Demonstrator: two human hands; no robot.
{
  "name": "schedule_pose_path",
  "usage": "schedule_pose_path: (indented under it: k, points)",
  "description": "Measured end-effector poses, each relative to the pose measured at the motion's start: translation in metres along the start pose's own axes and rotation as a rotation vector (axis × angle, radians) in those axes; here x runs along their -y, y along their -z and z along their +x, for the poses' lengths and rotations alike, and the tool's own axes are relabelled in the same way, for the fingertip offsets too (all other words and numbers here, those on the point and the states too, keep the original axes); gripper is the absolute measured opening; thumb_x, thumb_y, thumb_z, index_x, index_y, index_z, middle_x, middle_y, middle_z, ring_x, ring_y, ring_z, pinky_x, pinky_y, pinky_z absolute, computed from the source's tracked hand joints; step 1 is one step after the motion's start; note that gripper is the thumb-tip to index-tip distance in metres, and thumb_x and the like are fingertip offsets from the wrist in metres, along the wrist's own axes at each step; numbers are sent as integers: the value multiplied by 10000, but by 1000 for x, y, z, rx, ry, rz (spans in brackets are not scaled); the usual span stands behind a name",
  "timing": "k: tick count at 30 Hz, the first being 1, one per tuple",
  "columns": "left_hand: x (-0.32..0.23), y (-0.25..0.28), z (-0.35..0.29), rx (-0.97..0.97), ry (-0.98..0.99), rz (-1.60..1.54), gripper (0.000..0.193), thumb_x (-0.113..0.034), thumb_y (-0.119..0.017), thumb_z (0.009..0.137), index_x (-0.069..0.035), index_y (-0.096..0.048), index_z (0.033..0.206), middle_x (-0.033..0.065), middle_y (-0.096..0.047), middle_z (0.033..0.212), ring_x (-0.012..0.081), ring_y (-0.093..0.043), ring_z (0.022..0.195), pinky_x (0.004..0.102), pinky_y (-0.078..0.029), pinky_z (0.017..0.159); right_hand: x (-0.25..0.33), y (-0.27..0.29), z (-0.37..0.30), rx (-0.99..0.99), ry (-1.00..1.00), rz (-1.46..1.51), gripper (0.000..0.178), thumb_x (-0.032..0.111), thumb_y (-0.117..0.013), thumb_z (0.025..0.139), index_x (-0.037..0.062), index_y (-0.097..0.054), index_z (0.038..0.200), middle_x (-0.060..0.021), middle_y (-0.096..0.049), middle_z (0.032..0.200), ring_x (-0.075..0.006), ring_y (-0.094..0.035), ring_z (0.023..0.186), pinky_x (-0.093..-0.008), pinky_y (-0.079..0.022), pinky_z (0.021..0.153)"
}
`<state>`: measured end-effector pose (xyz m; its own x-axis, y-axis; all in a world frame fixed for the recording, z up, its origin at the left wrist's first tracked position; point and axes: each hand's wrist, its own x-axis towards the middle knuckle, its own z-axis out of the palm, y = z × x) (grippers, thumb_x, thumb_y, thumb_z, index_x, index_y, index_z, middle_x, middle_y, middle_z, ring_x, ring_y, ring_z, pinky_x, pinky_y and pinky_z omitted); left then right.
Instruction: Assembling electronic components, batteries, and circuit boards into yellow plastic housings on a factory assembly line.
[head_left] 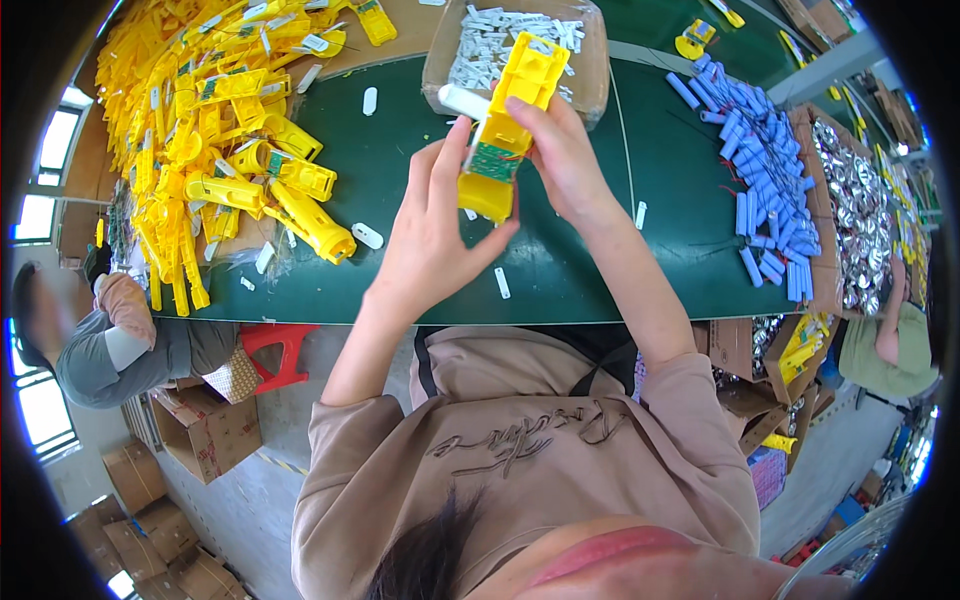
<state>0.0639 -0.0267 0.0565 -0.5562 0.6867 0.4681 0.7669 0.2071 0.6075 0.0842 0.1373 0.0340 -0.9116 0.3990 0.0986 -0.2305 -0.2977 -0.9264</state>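
A long yellow plastic housing is held up, tilted, over the green table. A small green circuit board with thin wires sits in its lower half. My right hand grips the housing from the right, thumb laid across its inside. My left hand closes round the lower end from the left, with fingers and thumb on opposite sides. Beside the left fingertips a white oblong plastic piece sticks out from the housing; whether it is attached there or pinched, I cannot tell.
A large heap of yellow housings covers the left. A cardboard box of small white parts stands behind my hands. Blue cylindrical cells with wires are piled right, beside a box of silver cups. Loose white pieces dot the green table.
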Motion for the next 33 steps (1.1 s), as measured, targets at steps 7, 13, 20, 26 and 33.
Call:
schedule_pose_path:
  k: [7, 13, 20, 26, 33]
  points:
    - [15, -6, 1, 221, 435, -878, 444, -323, -367, 979, 4, -381, 1278, 101, -548, 1106, 152, -529, 1028, 290, -416, 889, 8, -8, -37, 33, 86, 5, 310, 251, -412, 976, 16, -508, 1154, -102, -635, 1003, -152, -625, 869, -281, -490, 808]
    - [6, -21, 0, 119, 516, -985, 500, -376, -217, 1006, -18, -476, 1239, 77, -601, 923, 155, -588, 821, 301, -495, 718, 14, 18, -44, -51, 109, 198, 461, 330, -380, 966, 26, -423, 1311, -106, -542, 1215, -165, -527, 1063, -325, -385, 929]
    - [2, -23, 5, -151, 527, -852, 539, -405, -215, 997, -5, -509, 1209, 84, -620, 978, 142, -586, 840, 296, -489, 747, 26, 23, -67, -205, 591, -487, 429, 112, -393, 957, -3, -364, 1369, -158, -449, 1359, -235, -499, 1191, -289, -384, 943]
    - [1, -33, 4, -202, 551, -849, 496, -396, -250, 1000, -11, -520, 1155, 73, -601, 952, 127, -579, 822, 281, -478, 750, 29, 40, -55, -385, 755, -590, 325, 48, -470, 926, -12, -523, 1241, -135, -609, 1142, -176, -595, 995, -293, -449, 873]
    - [13, -35, 6, -138, 482, -441, 436, -387, -307, 999, -6, -513, 1041, 43, -526, 858, 89, -498, 736, 257, -443, 699, 51, 37, -49, -349, 625, -462, 419, 50, -551, 899, -2, -447, 1301, -98, -603, 1013, -83, -560, 798, -205, -456, 681]
